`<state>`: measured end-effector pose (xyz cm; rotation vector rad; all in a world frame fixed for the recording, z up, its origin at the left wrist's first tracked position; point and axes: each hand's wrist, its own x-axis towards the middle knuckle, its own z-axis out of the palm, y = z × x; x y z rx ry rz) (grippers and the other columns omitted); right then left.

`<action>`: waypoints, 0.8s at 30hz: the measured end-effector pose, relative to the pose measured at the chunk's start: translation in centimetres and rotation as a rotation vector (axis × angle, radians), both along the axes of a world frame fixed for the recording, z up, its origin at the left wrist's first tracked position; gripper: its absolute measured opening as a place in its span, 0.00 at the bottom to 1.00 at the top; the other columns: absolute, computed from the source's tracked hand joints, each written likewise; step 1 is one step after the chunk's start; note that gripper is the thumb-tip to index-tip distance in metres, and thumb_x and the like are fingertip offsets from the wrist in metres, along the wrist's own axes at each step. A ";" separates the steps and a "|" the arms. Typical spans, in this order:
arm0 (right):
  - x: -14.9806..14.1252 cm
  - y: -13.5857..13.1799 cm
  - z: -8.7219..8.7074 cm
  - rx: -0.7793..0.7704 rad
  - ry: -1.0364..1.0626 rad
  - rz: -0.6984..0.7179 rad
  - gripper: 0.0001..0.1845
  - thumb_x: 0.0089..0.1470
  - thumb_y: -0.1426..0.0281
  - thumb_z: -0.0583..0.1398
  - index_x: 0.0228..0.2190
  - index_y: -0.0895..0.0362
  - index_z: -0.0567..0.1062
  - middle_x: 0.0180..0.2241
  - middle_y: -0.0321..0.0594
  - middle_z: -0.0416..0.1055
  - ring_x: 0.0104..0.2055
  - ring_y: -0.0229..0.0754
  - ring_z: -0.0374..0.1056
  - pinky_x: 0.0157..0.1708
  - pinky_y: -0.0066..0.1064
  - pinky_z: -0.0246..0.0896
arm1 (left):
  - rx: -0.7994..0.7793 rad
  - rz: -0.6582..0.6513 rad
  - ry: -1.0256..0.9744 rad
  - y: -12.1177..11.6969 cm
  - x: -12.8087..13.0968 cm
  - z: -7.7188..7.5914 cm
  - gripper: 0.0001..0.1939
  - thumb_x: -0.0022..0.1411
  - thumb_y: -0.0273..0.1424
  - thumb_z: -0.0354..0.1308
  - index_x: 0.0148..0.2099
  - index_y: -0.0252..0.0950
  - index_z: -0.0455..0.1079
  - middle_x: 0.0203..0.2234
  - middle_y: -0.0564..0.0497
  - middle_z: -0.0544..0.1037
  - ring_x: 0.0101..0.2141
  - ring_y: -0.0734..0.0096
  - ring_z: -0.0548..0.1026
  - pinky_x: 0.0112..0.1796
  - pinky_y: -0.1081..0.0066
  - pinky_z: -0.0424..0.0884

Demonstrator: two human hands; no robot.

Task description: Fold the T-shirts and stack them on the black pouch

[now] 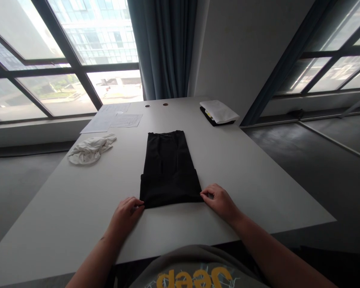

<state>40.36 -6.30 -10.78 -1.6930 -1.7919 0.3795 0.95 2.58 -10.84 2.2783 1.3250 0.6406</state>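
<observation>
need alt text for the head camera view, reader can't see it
A person's left hand and right hand pinch the near corners of a folded black garment on a white table. A crumpled white cloth lies to the left, with paper sheets beyond it.

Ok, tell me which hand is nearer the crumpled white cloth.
Left. The left hand is at the near left corner of the black garment, with the white cloth ahead and to its left; the right hand is at the near right corner, farther away.
</observation>
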 end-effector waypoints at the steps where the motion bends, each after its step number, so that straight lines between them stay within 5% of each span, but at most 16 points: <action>1: -0.1 -0.2 0.1 0.018 -0.024 0.006 0.08 0.61 0.70 0.60 0.31 0.53 0.80 0.33 0.41 0.79 0.39 0.47 0.73 0.45 0.40 0.68 | 0.002 0.006 0.000 -0.1 -0.2 -0.1 0.09 0.65 0.39 0.57 0.39 0.42 0.76 0.31 0.51 0.79 0.35 0.63 0.77 0.45 0.61 0.75; 5: -1.6 -1.0 0.9 0.153 -0.163 0.024 0.12 0.65 0.70 0.57 0.42 0.54 0.81 0.45 0.47 0.78 0.50 0.51 0.72 0.53 0.46 0.67 | 0.068 0.064 -0.016 -0.1 -0.2 -0.3 0.12 0.69 0.39 0.54 0.46 0.41 0.76 0.35 0.49 0.80 0.36 0.62 0.78 0.44 0.61 0.75; 8: -3.8 -1.3 1.5 0.256 -0.252 0.155 0.20 0.65 0.72 0.57 0.56 0.54 0.76 0.57 0.49 0.73 0.62 0.54 0.65 0.61 0.51 0.63 | 0.295 0.156 0.007 -0.3 1.2 0.2 0.13 0.72 0.38 0.53 0.47 0.40 0.76 0.42 0.44 0.79 0.44 0.57 0.77 0.48 0.56 0.73; 10: -5.3 -1.2 1.5 0.288 -0.288 0.246 0.25 0.64 0.73 0.57 0.61 0.56 0.73 0.61 0.50 0.71 0.66 0.55 0.63 0.64 0.53 0.61 | 0.412 0.090 0.036 -0.7 2.9 0.9 0.12 0.72 0.36 0.54 0.49 0.39 0.76 0.45 0.43 0.78 0.47 0.55 0.76 0.50 0.55 0.72; 16: -6.7 -0.8 0.4 0.303 -0.303 0.287 0.25 0.63 0.77 0.57 0.60 0.55 0.74 0.57 0.49 0.75 0.60 0.52 0.70 0.62 0.53 0.66 | 0.435 -0.335 0.079 -2.4 8.4 1.5 0.18 0.72 0.31 0.54 0.62 0.41 0.71 0.57 0.44 0.76 0.58 0.56 0.72 0.59 0.55 0.67; 24: -6.2 -0.9 -0.2 0.364 -0.227 0.363 0.23 0.64 0.80 0.56 0.57 0.55 0.76 0.54 0.44 0.79 0.57 0.47 0.73 0.62 0.51 0.65 | 0.335 -0.324 0.166 -2.3 8.3 -0.1 0.14 0.67 0.27 0.58 0.54 0.40 0.75 0.48 0.45 0.79 0.49 0.57 0.76 0.50 0.56 0.71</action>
